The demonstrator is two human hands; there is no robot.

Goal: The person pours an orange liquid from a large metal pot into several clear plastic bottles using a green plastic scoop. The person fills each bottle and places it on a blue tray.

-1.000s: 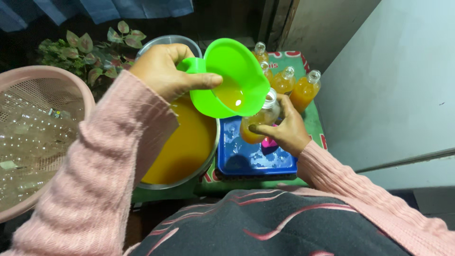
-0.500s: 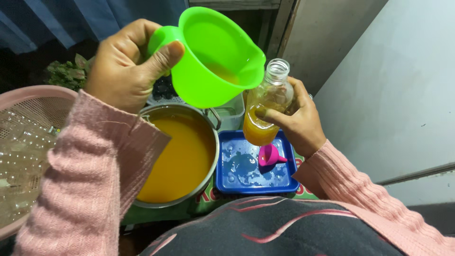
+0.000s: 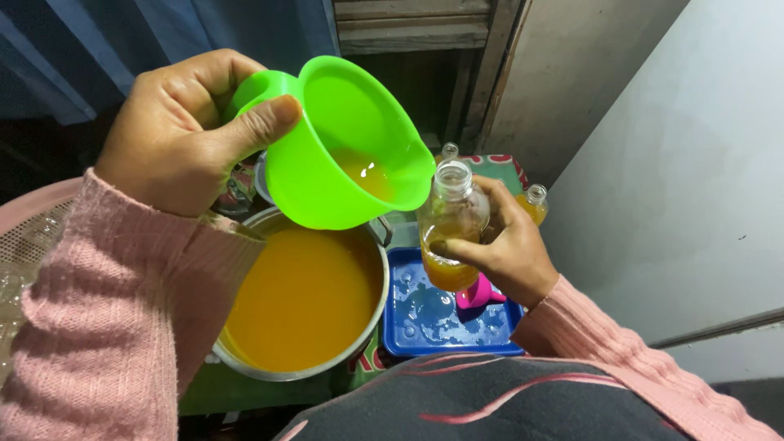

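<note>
Left hand (image 3: pixel 175 135) fingers clamped on green jug (image 3: pixel 347 147), right hand (image 3: pixel 510 245) fingers gripping bottle (image 3: pixel 452 224)

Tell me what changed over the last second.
The right hand lifted the bottle off the blue tray toward the green jug, which the left hand raised and tilted toward the bottle's mouth. Both grips stayed; the pot of orange liquid did not move.
</note>
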